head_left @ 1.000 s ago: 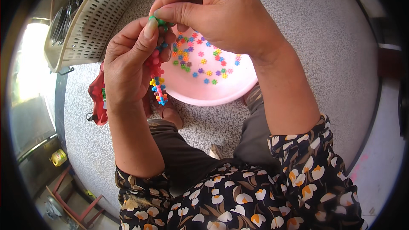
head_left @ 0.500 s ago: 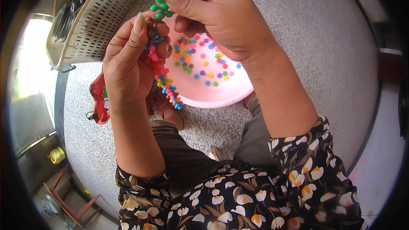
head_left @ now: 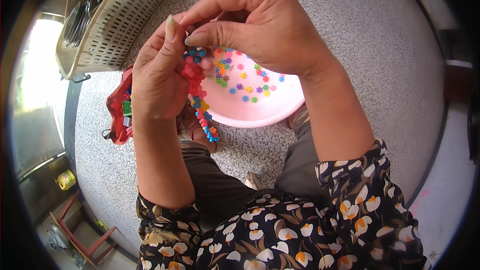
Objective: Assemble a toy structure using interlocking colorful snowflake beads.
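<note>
One bead strand (head_left: 194, 74), one basin (head_left: 232, 111), one basket (head_left: 116, 25)

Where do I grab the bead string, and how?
Perhaps pinch the bead string near its dangling lower end, coming from the right. That narrow end hangs free, while the left hand and right hand crowd its top.

Black floral sleeves (head_left: 357, 187), dark trousers (head_left: 215, 175)

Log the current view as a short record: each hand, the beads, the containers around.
Left hand: holds the bead strand
Right hand: close to the left; whether it grips a bead is hidden
Strand: multicoloured, hanging down
Pink bowl: holds loose flower-shaped beads
Red bag: left of the bowl
White basket: upper left, slotted
</note>
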Demonstrator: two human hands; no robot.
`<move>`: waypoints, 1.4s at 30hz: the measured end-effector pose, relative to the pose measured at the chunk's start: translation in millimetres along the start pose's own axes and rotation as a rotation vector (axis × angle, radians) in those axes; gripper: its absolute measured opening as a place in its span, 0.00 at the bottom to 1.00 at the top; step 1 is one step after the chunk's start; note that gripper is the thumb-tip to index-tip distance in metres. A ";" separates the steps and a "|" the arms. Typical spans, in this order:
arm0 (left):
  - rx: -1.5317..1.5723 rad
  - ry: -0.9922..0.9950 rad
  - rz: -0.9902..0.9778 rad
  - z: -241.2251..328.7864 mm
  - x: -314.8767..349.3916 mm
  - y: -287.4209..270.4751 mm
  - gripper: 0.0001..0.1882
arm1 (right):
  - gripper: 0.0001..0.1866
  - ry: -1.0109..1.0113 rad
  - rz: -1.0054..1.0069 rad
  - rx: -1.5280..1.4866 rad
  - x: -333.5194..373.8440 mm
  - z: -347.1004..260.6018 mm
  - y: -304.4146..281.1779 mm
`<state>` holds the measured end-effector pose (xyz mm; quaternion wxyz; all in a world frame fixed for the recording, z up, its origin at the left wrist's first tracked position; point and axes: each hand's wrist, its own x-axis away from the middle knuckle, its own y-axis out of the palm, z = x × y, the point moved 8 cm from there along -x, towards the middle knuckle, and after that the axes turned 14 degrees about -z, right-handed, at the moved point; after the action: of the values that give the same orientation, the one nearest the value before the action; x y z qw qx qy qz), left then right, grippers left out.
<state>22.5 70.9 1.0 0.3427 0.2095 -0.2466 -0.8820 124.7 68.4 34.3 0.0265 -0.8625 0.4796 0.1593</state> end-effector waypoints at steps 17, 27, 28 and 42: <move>-0.077 0.034 0.033 3.8 1.4 -4.9 0.11 | 0.08 0.127 0.181 -0.180 8.2 8.2 -15.0; -0.026 -0.031 0.090 0.6 0.5 -1.5 0.15 | 0.10 0.056 0.200 0.216 7.6 -14.4 -23.3; -0.018 -0.025 0.102 -0.8 0.4 -0.9 0.16 | 0.08 -0.075 0.187 0.320 9.0 -25.9 -18.5; -0.169 -0.153 0.100 -8.8 4.8 -7.9 0.16 | 0.07 0.063 0.030 0.199 9.1 -10.0 -15.3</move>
<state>20.0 70.0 -11.5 0.3830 0.0992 -0.2071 -0.8948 144.4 67.2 39.5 0.0945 -0.8529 0.5065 0.0843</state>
